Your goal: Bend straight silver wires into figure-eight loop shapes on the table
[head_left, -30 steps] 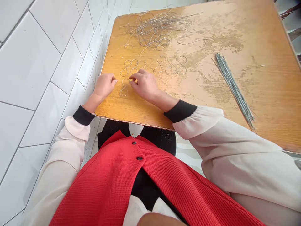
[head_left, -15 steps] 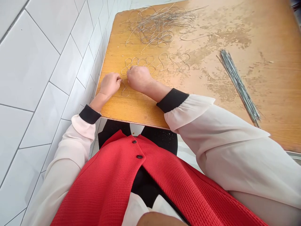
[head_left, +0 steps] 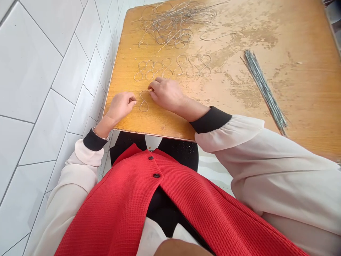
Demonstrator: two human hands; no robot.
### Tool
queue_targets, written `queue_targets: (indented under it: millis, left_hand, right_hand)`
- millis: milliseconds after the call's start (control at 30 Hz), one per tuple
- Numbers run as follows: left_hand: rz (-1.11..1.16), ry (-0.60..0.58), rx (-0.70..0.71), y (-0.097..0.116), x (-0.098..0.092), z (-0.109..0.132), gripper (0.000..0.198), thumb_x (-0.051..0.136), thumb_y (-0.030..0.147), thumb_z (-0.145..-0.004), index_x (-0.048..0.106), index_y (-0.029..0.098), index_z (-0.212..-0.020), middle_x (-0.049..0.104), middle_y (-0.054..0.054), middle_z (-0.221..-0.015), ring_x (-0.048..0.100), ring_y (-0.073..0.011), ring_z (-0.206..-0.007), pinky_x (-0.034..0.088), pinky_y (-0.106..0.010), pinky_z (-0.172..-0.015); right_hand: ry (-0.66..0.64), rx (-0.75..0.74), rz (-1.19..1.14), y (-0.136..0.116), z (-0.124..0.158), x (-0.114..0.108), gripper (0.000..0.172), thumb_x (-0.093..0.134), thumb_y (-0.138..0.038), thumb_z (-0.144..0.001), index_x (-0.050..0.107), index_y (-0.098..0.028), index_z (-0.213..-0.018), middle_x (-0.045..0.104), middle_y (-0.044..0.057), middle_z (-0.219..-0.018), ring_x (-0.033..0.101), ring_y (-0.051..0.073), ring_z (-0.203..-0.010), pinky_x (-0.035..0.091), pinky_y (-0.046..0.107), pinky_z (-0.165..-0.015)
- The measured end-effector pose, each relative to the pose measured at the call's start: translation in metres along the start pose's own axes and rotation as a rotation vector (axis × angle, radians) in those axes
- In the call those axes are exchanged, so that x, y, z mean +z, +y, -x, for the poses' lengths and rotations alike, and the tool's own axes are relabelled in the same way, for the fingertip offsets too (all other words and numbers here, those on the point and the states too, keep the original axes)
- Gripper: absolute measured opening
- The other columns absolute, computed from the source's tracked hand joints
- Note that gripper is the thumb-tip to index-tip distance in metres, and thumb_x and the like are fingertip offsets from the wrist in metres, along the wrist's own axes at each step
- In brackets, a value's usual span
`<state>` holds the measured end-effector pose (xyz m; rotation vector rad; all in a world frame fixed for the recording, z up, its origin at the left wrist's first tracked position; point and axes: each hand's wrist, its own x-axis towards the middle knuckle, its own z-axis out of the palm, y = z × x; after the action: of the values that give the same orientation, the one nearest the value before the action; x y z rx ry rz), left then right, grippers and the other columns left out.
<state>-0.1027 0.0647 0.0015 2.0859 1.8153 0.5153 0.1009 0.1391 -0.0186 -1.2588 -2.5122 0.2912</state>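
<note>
A figure-eight wire loop (head_left: 144, 101) is lying flat on the tabletop (head_left: 125, 80), between the hands. The right hand (head_left: 166, 94) is bending its fingers (head_left: 153, 85) narrowly at the loop's top edge; whether they are gripping it, I cannot tell. The left hand (head_left: 121, 106) is resting just beside the loop, fingers loosely curled, showing no held wire. Risk: a slipping finger could be snagging the row of about seven figure-eights (head_left: 167, 67) just beyond, since their wires are crowding together. Farther off, one wire tangle (head_left: 173, 26) and one straight wire bundle (head_left: 263, 92) are lying, their strands too many to count.
</note>
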Motion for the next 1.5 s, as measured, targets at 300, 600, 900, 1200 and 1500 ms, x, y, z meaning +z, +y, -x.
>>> queue_targets:
  millis: [300,600,900,1200,1500]
  left_hand:
    - [-0.174,-0.149,0.129,0.012,-0.009,-0.024,0.026,0.047,0.017,-0.1,0.068,0.023,-0.114,0.07,-0.004,-0.115,0.062,-0.0194,-0.105,0.048,-0.037,-0.095]
    - [-0.359,-0.248,0.281,0.005,-0.009,-0.032,0.027,0.042,0.02,-0.103,0.055,0.025,-0.079,0.066,-0.007,-0.112,0.059,-0.0226,-0.113,0.047,-0.04,-0.096]
    - [-0.574,-0.388,0.455,0.015,-0.013,-0.041,0.032,0.03,0.009,-0.099,0.06,0.02,-0.095,0.064,-0.012,-0.117,0.06,-0.0284,-0.12,0.051,-0.045,-0.094]
    - [-0.209,0.029,0.258,-0.015,-0.007,-0.021,0.031,0.045,0.018,-0.097,0.069,0.017,-0.117,0.073,-0.011,-0.115,0.069,-0.0234,-0.105,0.053,-0.037,-0.092]
    - [-0.133,0.001,0.367,0.022,0.009,0.037,0.04,0.038,0.016,-0.1,0.07,0.016,-0.125,0.074,-0.014,-0.128,0.07,-0.0228,-0.119,0.055,-0.039,-0.103]
  right_hand:
    - [-0.021,-0.146,-0.097,-0.023,0.047,-0.018,0.045,0.038,-0.023,-0.101,0.071,-0.02,-0.132,0.069,0.015,-0.131,0.062,0.032,-0.117,0.049,0.049,-0.1]
    - [-0.093,-0.296,-0.051,-0.025,0.051,0.0,0.042,0.039,-0.029,-0.105,0.068,-0.02,-0.133,0.066,0.015,-0.131,0.06,0.03,-0.119,0.046,0.05,-0.11]
    - [-0.1,-0.331,-0.084,-0.02,0.059,0.005,0.047,0.034,-0.029,-0.105,0.063,-0.019,-0.142,0.059,0.017,-0.15,0.054,0.033,-0.136,0.044,0.06,-0.115]
    - [-0.091,-0.466,0.002,-0.014,0.073,0.0,0.044,0.04,-0.018,-0.104,0.066,-0.013,-0.138,0.063,0.018,-0.146,0.053,0.031,-0.143,0.049,0.055,-0.116]
    - [-0.169,-0.578,-0.104,-0.004,0.116,-0.023,0.046,0.04,-0.019,-0.105,0.062,-0.015,-0.144,0.057,0.014,-0.155,0.049,0.028,-0.149,0.049,0.052,-0.118]
